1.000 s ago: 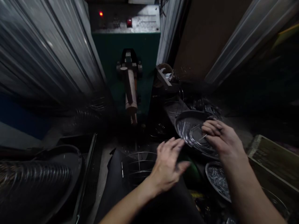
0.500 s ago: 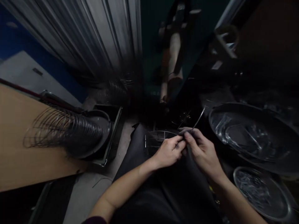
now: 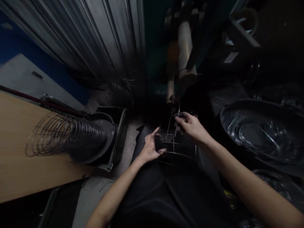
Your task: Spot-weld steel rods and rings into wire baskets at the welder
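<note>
A wire frame [image 3: 174, 152] of thin metal rods lies over the dark-clothed lap, below the machine. Beside its left part is my left hand [image 3: 152, 145], thumb and fingers spread apart; contact with the frame is unclear. My right hand [image 3: 187, 125] pinches a thin upright wire [image 3: 178, 110] on the right, under the machine's lower cylinder. Another thin wire [image 3: 169, 124] slants between the two hands.
The machine's pale cylinders [image 3: 185, 47] hang ahead. Stacked wire rings [image 3: 83, 131] lean in a round black tray [image 3: 111, 126] at left, by a wooden board [image 3: 30, 171]. A large dark basin [image 3: 251, 133] with shiny wire pieces stands right.
My hands have moved apart: the left went left and opened, the right went up with a wire. The wire frame now shows between them, and the view has shifted a little.
</note>
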`<state>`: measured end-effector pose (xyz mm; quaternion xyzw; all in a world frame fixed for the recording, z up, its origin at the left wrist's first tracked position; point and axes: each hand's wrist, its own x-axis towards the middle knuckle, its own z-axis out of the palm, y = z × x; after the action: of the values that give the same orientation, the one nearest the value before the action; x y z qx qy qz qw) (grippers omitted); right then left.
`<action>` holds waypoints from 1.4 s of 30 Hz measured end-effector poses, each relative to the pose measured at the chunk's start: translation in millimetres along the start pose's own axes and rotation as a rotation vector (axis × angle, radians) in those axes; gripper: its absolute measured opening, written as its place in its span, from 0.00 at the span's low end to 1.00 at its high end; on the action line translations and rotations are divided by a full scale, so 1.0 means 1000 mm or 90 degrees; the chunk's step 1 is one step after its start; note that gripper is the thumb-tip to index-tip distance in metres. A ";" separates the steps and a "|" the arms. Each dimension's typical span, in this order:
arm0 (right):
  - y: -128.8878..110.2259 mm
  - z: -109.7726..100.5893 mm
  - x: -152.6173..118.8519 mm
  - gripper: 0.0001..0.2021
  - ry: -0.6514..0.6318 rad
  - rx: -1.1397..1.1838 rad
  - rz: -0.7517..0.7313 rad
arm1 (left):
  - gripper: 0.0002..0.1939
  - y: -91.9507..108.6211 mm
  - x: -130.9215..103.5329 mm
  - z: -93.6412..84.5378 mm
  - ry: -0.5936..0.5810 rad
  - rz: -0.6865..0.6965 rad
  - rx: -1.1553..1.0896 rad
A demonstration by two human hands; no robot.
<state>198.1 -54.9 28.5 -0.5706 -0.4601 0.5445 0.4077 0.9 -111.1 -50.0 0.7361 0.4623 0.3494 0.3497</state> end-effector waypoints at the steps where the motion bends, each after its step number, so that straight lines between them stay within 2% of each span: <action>1: 0.000 -0.001 0.007 0.15 0.003 -0.002 0.008 | 0.44 -0.004 0.005 0.006 0.029 0.004 -0.033; 4: -0.007 -0.006 0.023 0.13 0.009 0.011 -0.010 | 0.41 -0.003 0.028 0.015 0.102 0.073 -0.086; 8: -0.023 -0.014 0.035 0.15 0.032 0.045 -0.041 | 0.43 0.005 0.063 0.006 0.090 0.183 -0.071; 13: -0.032 -0.014 0.051 0.17 0.042 0.074 -0.044 | 0.44 0.000 0.088 0.002 0.087 0.235 -0.122; 21: -0.029 -0.010 0.073 0.16 0.051 0.089 -0.073 | 0.44 -0.009 0.111 -0.003 0.101 0.303 -0.129; 34: -0.037 -0.006 0.085 0.14 0.085 0.055 -0.092 | 0.44 -0.011 0.130 -0.010 0.105 0.319 -0.171; 42: -0.029 -0.012 0.103 0.12 0.074 0.087 -0.116 | 0.45 -0.014 0.145 -0.014 0.095 0.316 -0.175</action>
<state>206.1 52.2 32.2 -0.5277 -0.4478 0.5012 0.5194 30.5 30.4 -26.6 0.7445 0.2411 0.5370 0.3149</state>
